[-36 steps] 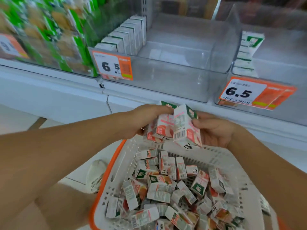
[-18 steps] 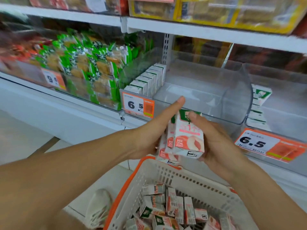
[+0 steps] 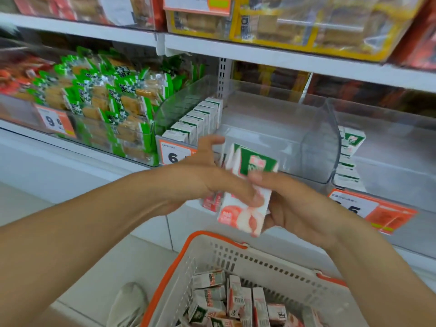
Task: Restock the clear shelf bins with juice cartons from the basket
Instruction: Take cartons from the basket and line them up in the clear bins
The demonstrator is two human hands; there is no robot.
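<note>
Holding a small stack of juice cartons (image 3: 245,197) between both palms, I have them in front of the middle clear bin (image 3: 283,128), above the basket (image 3: 271,260). I can make out at least three cartons in the stack; the ones behind the front carton are partly hidden. My right hand (image 3: 297,204) cups the stack from the right, its thumb curled over the front carton's face. My left hand (image 3: 203,175) presses the stack from the left, thumb across the front, forefinger raised and loosely bent. Inside the bin, one row of six or so cartons (image 3: 195,123) stands along the left wall. About a dozen loose cartons (image 3: 236,303) show in the basket. The right bin (image 3: 389,149) holds a row of four or five cartons (image 3: 349,156).
</note>
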